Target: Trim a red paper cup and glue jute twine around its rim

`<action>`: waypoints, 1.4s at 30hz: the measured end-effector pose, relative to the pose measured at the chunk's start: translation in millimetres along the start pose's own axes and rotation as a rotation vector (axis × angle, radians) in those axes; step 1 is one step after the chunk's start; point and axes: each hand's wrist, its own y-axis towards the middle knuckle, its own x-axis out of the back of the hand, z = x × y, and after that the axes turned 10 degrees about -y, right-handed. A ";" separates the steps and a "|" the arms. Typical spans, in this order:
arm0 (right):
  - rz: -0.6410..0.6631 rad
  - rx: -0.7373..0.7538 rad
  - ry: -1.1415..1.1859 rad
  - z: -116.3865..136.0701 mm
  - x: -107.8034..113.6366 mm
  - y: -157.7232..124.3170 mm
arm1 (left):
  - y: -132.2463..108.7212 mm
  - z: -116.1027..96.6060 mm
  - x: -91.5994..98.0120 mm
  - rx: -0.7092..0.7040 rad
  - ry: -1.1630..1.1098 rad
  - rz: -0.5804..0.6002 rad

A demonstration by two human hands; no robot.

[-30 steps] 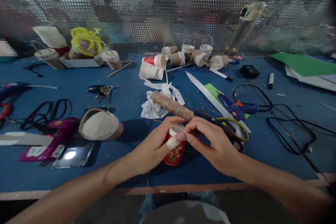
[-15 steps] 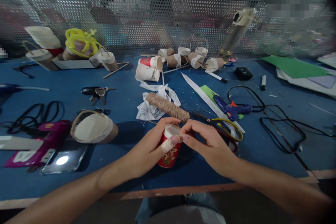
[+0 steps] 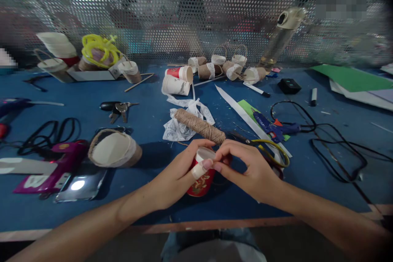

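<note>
A red paper cup (image 3: 201, 186) with a gold pattern and white inside stands near the table's front edge. My left hand (image 3: 184, 168), a bandage round its thumb, is closed round the cup's upper part. At the rim's right side, the thumb and forefinger of my right hand (image 3: 245, 166) pinch together; whatever is between them is too small to make out. Just beyond my hands, a roll of brown twine (image 3: 199, 126) lies on crumpled white lace (image 3: 178, 127). Scissors with yellow handles (image 3: 272, 147) lie right of my right hand.
A twine-wrapped cup (image 3: 115, 149), a phone (image 3: 81, 186) and a purple glue gun (image 3: 58, 168) are on the left. A blue glue gun (image 3: 274, 127) with a trailing black cable (image 3: 313, 143) lies right. Small twine baskets (image 3: 231, 69) and a bottle (image 3: 281, 39) stand along the mesh.
The view has shifted slightly, so everything appears a little further right. My left hand keeps its hold on the cup, and my right fingers stay pinched at its rim.
</note>
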 end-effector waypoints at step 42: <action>-0.182 0.373 -0.377 -6.9 -4.8 -3.7 | 1.9 -3.0 -3.3 0.012 -0.142 -0.006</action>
